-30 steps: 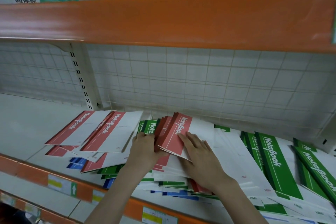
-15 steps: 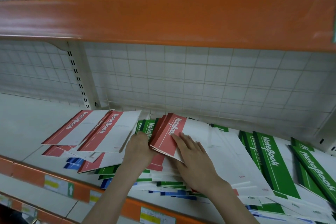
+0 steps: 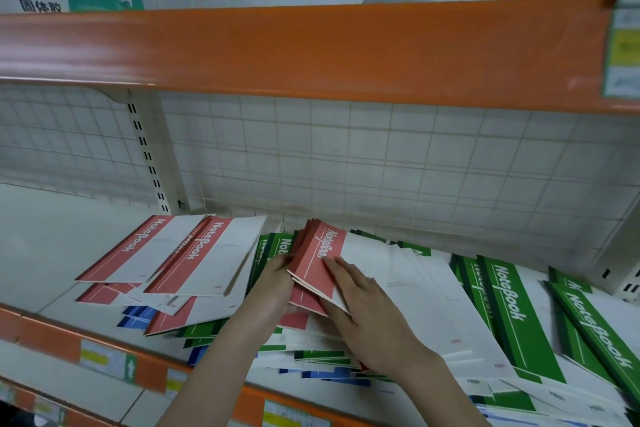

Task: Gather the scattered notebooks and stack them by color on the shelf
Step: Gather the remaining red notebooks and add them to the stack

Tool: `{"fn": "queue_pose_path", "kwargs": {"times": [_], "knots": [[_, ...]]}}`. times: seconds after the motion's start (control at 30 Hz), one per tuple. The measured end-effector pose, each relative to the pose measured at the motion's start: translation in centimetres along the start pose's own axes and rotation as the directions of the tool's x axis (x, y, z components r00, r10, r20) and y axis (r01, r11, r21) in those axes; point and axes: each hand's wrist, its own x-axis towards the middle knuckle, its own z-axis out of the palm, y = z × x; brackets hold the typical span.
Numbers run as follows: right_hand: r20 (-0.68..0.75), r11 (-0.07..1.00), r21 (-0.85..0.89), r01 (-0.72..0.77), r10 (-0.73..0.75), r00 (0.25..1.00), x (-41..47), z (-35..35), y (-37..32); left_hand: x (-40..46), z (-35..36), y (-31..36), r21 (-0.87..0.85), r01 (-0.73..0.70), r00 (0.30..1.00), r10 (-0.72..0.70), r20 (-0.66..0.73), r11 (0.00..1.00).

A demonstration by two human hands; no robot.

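Note:
A bundle of red notebooks (image 3: 320, 255) is tilted up in the middle of the white shelf (image 3: 45, 236). My left hand (image 3: 273, 288) grips its left spine edge, fingers curled under the covers. Flat on top of the bundle lies my right hand (image 3: 367, 312), fingers straight. More red notebooks (image 3: 194, 253) lie fanned to the left. Green notebooks (image 3: 509, 302) spread to the right, and others (image 3: 277, 246) show under the bundle. Blue notebooks (image 3: 138, 317) peek out from beneath the pile.
An orange upper shelf (image 3: 311, 52) hangs low over the work area. A wire grid back panel (image 3: 381, 166) and a slotted upright (image 3: 149, 156) stand behind the pile. The orange front lip (image 3: 114, 360) carries price labels. Bare shelf lies at the left.
The red bundle has been lifted and squared a little by both hands, which shifted slightly left. The camera view has moved closer and lower.

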Motion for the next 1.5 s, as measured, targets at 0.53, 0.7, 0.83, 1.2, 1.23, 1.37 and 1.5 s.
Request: {"fn": "queue_pose_path", "kwargs": {"times": [0.53, 0.7, 0.83, 1.2, 1.23, 1.37, 1.5], "knots": [[-0.201, 0.805, 0.521, -0.285, 0.44, 0.875, 0.2, -3.0, 1.5, -1.9, -0.7, 0.4, -0.08, -0.201, 0.959, 0.213, 0.186, 0.976], [-0.107, 0.343, 0.939, -0.023, 0.354, 0.929, 1.3, -4.7, 1.9, -2.2, -0.7, 1.5, -0.009, -0.458, 0.865, 0.448, 0.228, 0.889], [-0.274, 0.389, 0.912, 0.133, 0.335, 0.902, 1.7, -4.3, 1.1, -2.1, -0.3, 2.3, 0.046, -0.552, 0.822, 0.533, 0.2, 0.833], [-0.399, 0.661, 0.739, 0.129, 0.275, 0.875, -0.2, -0.9, 0.6, -2.1, 0.1, -1.0, 0.096, -0.582, 0.812, 0.57, 0.125, 0.808], [-0.413, 0.679, 0.721, 0.137, 0.262, 0.872, -0.3, -0.9, 0.6, -2.1, 0.1, -1.1, 0.137, -0.59, 0.807, 0.578, 0.119, 0.796], [-0.42, 0.721, 0.687, 0.093, 0.288, 0.861, -0.2, -1.6, 0.7, -1.7, 0.2, -0.6, 0.272, -0.576, 0.816, 0.564, 0.128, 0.771], [-0.342, 0.72, 0.687, -0.1, 0.442, 0.83, -1.1, -2.1, 1.2, -1.6, 0.7, 0.2, 0.35, -0.487, 0.873, 0.427, 0.238, 0.801]]}}
